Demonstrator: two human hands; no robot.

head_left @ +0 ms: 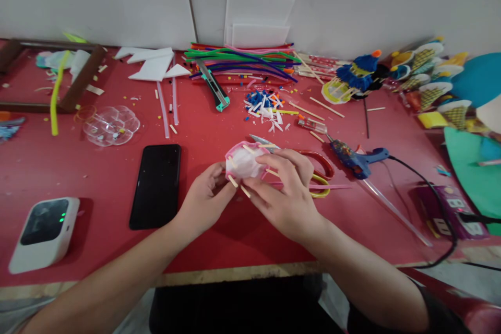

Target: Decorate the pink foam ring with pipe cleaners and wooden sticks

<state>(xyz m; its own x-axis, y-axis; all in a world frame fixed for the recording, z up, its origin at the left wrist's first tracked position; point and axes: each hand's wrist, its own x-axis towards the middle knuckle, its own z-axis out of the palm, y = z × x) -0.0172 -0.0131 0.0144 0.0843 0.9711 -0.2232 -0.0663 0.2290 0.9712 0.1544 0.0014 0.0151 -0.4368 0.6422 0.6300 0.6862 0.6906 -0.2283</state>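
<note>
Workpiece: small white disc (246,160) with a pink rim and short wooden sticks standing around it, held between both hands over the near-middle of the red tabletop (219,250).

Left hand (206,193): thumb and bent fingers pinch the rim at 8 o'clock. Right hand (287,193): fingers bent over the 2-to-5 o'clock side, tips at the disc; cannot tell whether they pinch or only touch.

Risks (judged): sticks lean at differing angles; a weak bond or sideways push from the right fingertips could knock one loose. Squeezing too hard could buckle the rim. Scissors (327,165) lie partly under the right hand, blade towards 1 o'clock; lowering the hand carelessly could snag them. Glue gun (354,160) sits at 3 o'clock; if hot, an outward sweep risks a burn, and a tug on its cable (444,206) could drag it.
</note>
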